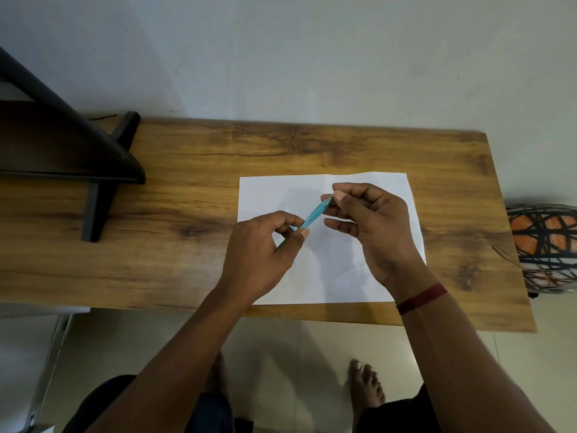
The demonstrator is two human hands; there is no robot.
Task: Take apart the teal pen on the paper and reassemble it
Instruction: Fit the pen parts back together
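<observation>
Teal pen (313, 215) being held above the white paper (331, 270) by 2 hands.
Its lower end is being pinched by the left hand (260, 254), its upper end by the right hand (371, 226).

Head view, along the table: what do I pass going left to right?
Black stand → left hand → teal pen → right hand → orange-and-black woven object beyond the table's right end.
</observation>
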